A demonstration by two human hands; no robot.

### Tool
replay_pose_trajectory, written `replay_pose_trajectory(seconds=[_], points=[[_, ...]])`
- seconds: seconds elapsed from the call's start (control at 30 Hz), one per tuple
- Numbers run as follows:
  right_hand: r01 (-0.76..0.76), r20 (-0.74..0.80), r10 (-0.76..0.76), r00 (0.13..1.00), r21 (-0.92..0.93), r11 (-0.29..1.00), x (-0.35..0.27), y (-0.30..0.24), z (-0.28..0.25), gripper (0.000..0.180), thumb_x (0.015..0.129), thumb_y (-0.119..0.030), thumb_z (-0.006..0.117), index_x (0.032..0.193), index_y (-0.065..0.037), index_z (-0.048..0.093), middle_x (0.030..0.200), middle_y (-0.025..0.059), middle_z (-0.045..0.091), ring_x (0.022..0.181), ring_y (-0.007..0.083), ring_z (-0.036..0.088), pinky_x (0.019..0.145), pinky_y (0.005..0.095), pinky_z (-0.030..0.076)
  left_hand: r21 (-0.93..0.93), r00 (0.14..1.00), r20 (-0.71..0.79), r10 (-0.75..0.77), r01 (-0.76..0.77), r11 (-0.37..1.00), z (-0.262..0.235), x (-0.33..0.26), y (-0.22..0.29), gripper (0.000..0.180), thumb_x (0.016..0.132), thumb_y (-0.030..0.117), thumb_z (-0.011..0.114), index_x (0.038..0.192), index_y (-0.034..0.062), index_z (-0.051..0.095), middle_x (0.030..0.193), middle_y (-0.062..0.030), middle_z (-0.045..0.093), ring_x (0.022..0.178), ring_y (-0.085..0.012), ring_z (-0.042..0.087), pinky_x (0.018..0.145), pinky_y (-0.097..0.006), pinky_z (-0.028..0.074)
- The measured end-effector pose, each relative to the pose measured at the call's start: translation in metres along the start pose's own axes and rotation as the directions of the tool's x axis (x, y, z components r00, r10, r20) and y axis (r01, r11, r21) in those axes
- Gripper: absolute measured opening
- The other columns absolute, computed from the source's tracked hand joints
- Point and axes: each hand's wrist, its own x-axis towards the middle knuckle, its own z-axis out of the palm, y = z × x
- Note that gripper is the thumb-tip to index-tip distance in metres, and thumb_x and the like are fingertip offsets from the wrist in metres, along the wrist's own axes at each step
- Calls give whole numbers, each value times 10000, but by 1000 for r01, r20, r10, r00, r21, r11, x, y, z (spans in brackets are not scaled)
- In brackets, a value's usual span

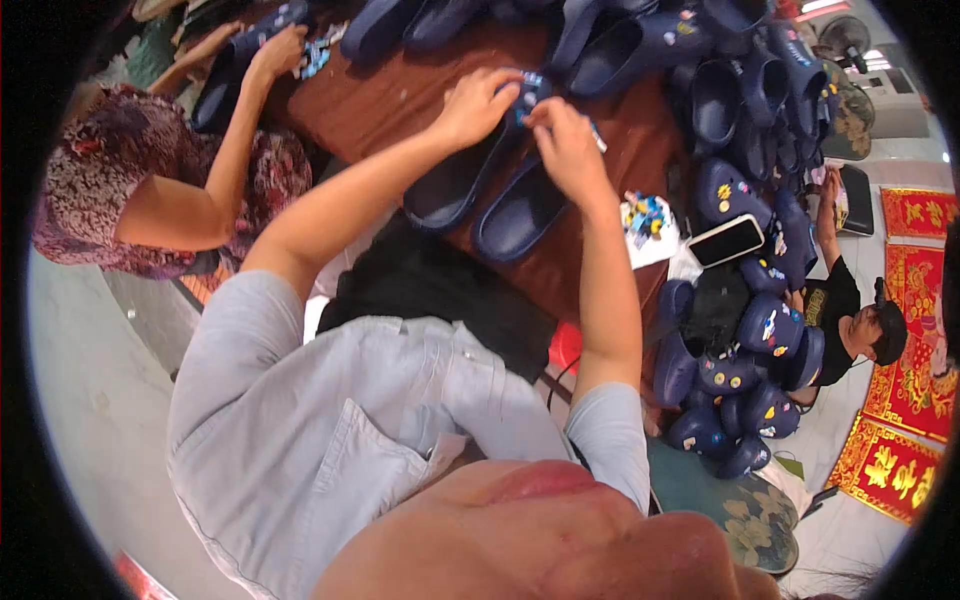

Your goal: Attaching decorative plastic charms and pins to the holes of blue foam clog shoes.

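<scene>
1. The navy clog (470,170) is lying on the brown table (370,100), its toe end pointing away from the person, and both hands are meeting right at that far end. A second navy clog (520,210) is sitting just beside it, touching along its side.
2. The left hand (475,105) is curling over the front of the clog, fingers bent and pressed together against the upper, gripping it at the toe.
3. The right hand (565,145) is coming in from the other side, fingertips bunched and pinching at a small colourful charm (530,85) on the clog's top; exactly how the charm is sitting under the fingers I cannot tell.
4. The two hands are almost touching each other over the shoe.
5. Near the right forearm, a white tray of small bright charms (648,222) is resting on the table edge, and a white phone (726,240) is lying just beyond it.
6. More navy clogs (740,90) are piling up along the far side of the table, and a heap of decorated ones (740,390) is sitting on the floor.
7. Another person's hand (280,50) is reaching onto the table at the far left, and a person in a black shirt (835,310) is sitting by red mats (915,215).
</scene>
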Motion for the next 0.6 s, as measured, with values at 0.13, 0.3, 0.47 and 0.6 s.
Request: replay_pose_trajectory(seconds=[0.13, 0.3, 0.47, 0.6], points=[[-72, 55, 65, 996, 136, 988, 11, -1, -1, 114, 861, 39, 609, 965, 32, 563, 921, 225, 693, 877, 380, 702, 771, 431, 554, -40, 999, -40, -16, 14, 999, 1, 0, -7, 337, 985, 237, 498, 1259, 99, 636, 1211, -172, 647, 1157, -346, 599, 1000, -426, 448], [-125, 126, 108, 986, 135, 983, 15, 0, 3, 116, 875, 28, 607, 985, 16, 573, 943, 220, 699, 881, 369, 709, 786, 417, 562, -77, 997, -69, -14, 9, 997, 5, -4, -7, 351, 978, 220, 487, 1274, 100, 630, 1249, -153, 644, 1185, -328, 595, 1017, -412, 442], [-5, 121, 13, 993, -68, 998, 18, -8, 5, 112, 892, 7, 602, 1001, 7, 574, 939, 216, 699, 891, 367, 707, 787, 417, 558, -84, 997, -73, -15, 9, 996, 4, -5, -4, 354, 991, 244, 485, 1285, 103, 624, 1256, -133, 648, 1188, -284, 600, 1026, -377, 439], [-171, 45, 169, 985, 48, 984, 7, -9, 1, 127, 909, -5, 587, 1035, -10, 577, 957, 201, 711, 929, 358, 702, 823, 418, 538, -306, 996, -31, -81, 68, 950, -6, -3, -7, 349, 1014, 273, 494, 1285, 94, 622, 1241, -108, 658, 1163, -225, 610, 1011, -337, 445]])
